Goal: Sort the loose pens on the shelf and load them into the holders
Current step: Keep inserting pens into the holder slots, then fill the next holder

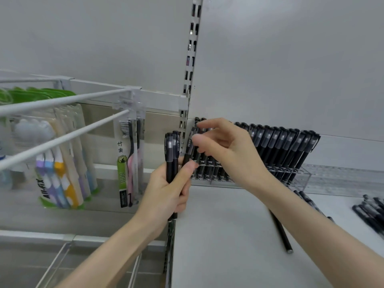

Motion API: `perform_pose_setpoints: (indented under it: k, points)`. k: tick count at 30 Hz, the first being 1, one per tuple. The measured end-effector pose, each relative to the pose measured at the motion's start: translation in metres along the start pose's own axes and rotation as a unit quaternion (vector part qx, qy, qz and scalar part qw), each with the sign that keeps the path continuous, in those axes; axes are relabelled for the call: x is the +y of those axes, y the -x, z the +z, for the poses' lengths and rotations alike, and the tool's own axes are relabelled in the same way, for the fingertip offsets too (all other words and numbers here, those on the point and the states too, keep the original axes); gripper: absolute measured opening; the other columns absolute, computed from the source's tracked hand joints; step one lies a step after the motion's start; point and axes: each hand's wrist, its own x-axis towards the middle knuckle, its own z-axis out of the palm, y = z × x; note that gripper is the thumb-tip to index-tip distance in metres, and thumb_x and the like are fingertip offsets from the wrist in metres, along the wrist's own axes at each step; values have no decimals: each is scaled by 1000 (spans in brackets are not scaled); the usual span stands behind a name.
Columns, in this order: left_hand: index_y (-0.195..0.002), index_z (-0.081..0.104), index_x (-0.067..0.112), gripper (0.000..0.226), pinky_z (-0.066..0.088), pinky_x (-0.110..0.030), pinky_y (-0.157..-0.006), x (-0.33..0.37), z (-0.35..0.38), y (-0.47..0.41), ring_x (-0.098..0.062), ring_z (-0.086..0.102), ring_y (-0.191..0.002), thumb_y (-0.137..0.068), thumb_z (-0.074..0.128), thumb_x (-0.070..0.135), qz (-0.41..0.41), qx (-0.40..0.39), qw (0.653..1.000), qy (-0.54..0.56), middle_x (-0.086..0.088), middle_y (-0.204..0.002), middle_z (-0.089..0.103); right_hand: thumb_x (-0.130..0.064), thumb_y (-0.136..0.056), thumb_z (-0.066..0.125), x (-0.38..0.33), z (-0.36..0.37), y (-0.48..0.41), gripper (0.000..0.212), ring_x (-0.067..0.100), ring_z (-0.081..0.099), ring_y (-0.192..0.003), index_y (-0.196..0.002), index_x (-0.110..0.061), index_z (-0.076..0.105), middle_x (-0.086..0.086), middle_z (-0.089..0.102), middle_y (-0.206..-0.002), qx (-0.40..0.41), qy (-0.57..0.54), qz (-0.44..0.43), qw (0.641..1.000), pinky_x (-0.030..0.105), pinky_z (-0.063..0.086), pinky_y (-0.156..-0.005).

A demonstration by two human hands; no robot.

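Left hand point(166, 190) grips pens point(172, 154); right fingers point(214, 124) seemingly pinch another pen point(189, 143).

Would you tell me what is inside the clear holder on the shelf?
Black capped pens stand leaning in the clear holder; its right end shows none. The right hand covers the slots at its left end.
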Motion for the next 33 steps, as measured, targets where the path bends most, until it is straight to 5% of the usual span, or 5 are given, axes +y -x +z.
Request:
perform_pose_setpoints:
  k: [8, 14, 21, 25, 33]
  points:
    - [-94, 65, 9, 36, 34, -24, -38, 0, 15, -1, -13, 36, -41, -77, 55, 40, -2, -35, 999, -7, -3, -57, 47, -13, -81, 73, 2, -13, 4, 26, 7, 70, -72, -105, -17, 62, -1, 74, -76, 50, -96, 21, 994, 25, 55, -76]
    - [-94, 53, 7, 18, 17, -15, -38, -7, 16, -2, -9, 25, -38, -92, 55, 25, -9, -4, 999, -35, -1, -58, 42, -3, -88, 64, 7, -10, 4, 41, 20, 71, -76, -124, -17, 55, 11, 69, -80, 26, -105, 13, 994, 29, 59, -73]
    - [-92, 48, 8, 14, 17, -18, -36, -11, 7, -6, -10, 26, -44, -97, 44, 20, -10, 91, 996, 15, 0, -66, 49, -6, -87, 66, 10, -19, -17, 35, 14, 70, -69, -113, -22, 49, 10, 67, -80, 141, -41, -26, 989, 27, 57, -69]
    - [-94, 49, 6, 25, 22, -24, -39, -13, 5, -2, -11, 29, -44, -90, 47, 31, 37, 81, 996, 4, 0, -60, 49, -8, -87, 66, 18, -11, -20, 34, 18, 69, -72, -110, -28, 51, 3, 65, -82, 139, -16, -43, 989, 43, 57, -78]
    - [-101, 55, 12, 29, 15, -21, -39, -13, 1, 0, -9, 23, -41, -90, 43, 37, 19, 77, 997, 9, 2, -54, 36, -9, -86, 68, 18, -7, -25, 36, 23, 67, -77, -110, -31, 52, 0, 63, -83, 137, 10, -78, 987, 42, 56, -76]
